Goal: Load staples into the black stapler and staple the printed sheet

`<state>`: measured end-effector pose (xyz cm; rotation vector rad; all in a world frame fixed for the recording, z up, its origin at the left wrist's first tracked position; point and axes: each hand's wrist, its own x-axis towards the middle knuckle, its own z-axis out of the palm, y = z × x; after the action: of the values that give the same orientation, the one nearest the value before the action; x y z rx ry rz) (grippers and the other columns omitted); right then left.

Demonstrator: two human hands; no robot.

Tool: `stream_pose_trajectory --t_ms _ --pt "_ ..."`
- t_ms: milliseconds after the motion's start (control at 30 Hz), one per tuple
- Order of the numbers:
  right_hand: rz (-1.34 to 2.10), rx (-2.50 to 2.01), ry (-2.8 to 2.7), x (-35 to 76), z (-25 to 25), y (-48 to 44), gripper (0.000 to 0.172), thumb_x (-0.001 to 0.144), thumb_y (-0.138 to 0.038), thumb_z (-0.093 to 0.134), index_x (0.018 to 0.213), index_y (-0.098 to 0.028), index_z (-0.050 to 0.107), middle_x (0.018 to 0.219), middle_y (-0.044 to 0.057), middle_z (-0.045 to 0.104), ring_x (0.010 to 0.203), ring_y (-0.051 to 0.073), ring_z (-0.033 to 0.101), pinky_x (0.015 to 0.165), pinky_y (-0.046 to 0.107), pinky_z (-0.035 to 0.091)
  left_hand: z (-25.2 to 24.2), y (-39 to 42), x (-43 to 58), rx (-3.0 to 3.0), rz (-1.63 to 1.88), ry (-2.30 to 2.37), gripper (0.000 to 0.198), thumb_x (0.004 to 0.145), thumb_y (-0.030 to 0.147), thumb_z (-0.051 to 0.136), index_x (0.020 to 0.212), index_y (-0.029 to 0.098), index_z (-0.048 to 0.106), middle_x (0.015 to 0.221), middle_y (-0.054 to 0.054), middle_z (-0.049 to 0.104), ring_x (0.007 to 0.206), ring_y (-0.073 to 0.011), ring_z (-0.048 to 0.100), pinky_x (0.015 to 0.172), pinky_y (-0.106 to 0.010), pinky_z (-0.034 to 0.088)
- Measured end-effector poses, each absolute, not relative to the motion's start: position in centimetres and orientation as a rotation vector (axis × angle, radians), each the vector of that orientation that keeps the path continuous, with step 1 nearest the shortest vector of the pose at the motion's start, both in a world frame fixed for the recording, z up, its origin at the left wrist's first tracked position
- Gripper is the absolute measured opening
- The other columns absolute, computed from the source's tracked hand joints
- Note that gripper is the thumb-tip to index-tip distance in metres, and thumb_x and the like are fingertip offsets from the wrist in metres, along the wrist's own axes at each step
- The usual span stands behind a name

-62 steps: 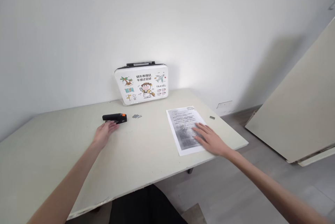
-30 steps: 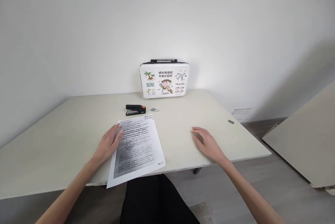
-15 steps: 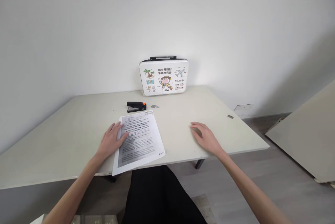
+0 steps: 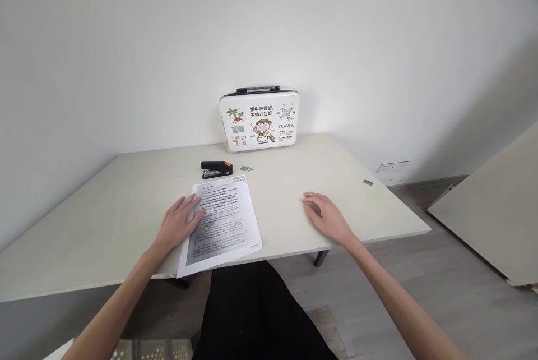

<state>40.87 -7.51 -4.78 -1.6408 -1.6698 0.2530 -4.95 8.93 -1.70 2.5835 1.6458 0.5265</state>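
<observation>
My left hand (image 4: 179,221) lies flat, fingers spread, across the left edge of a printed sheet of paper (image 4: 222,220). The paper's near corner hangs slightly past the table's front edge. To the right, my right hand (image 4: 327,215) rests on the tabletop with its fingers a little curved, thumb apart, holding nothing. Just beyond the paper sits a black stapler (image 4: 216,170) with an orange part on top. Beside it are several small strips of staples (image 4: 246,169). Another staple strip (image 4: 368,183) lies by the table's right edge.
A white cartoon-printed case (image 4: 259,121) with a black handle stands at the back of the pale table (image 4: 286,180), against the wall (image 4: 168,68). A slanted pale panel (image 4: 491,214) is off to the right. Under the table at left is a perforated white container (image 4: 153,349).
The view has shifted slightly, so everything sits a little higher and further left. Both hands keep their places on the paper and the table.
</observation>
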Motion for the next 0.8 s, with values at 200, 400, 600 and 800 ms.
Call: stream_pose_trajectory --t_ms 200,400,600,800 --pt "0.254 -1.651 -1.67 40.7 -4.7 -7.5 0.025 0.1 -0.035 0.049 0.112 -0.027 0.07 0.139 0.008 0.068 0.133 0.028 0.059 0.109 0.049 0.05 -1.7 8.8 -5.0 2.591 0.492 1.64 0.063 0.099 0.06 0.045 0.151 0.027 0.059 0.164 -0.005 0.046 0.155 -0.037 0.035 0.126 -0.058 0.027" --pt "0.268 -1.656 -1.677 40.8 -4.5 -7.7 0.026 0.101 -0.036 0.049 0.113 -0.027 0.07 0.141 0.008 0.067 0.134 0.029 0.058 0.11 0.049 0.05 -1.7 8.8 -5.0 2.609 0.447 1.653 0.067 0.1 0.062 0.043 0.154 0.025 0.056 0.167 -0.008 0.041 0.156 -0.0372 0.033 0.126 -0.059 0.026" --pt "0.282 -1.658 -1.661 40.7 -4.2 -7.8 0.026 0.101 -0.037 0.049 0.113 -0.028 0.07 0.141 0.008 0.066 0.135 0.03 0.057 0.106 0.048 0.053 -1.7 9.0 -5.1 2.603 0.434 1.641 0.067 0.1 0.063 0.042 0.156 0.028 0.053 0.167 -0.007 0.041 0.156 -0.0379 0.033 0.126 -0.06 0.026" --pt "0.285 -1.661 -1.661 40.8 -4.2 -7.7 0.026 0.101 -0.037 0.049 0.114 -0.028 0.069 0.141 0.007 0.067 0.136 0.028 0.057 0.111 0.048 0.049 -0.5 10.2 -5.3 2.65 0.383 1.576 0.074 0.096 0.071 0.044 0.153 0.026 0.056 0.165 -0.01 0.044 0.153 -0.0399 0.038 0.125 -0.059 0.029"
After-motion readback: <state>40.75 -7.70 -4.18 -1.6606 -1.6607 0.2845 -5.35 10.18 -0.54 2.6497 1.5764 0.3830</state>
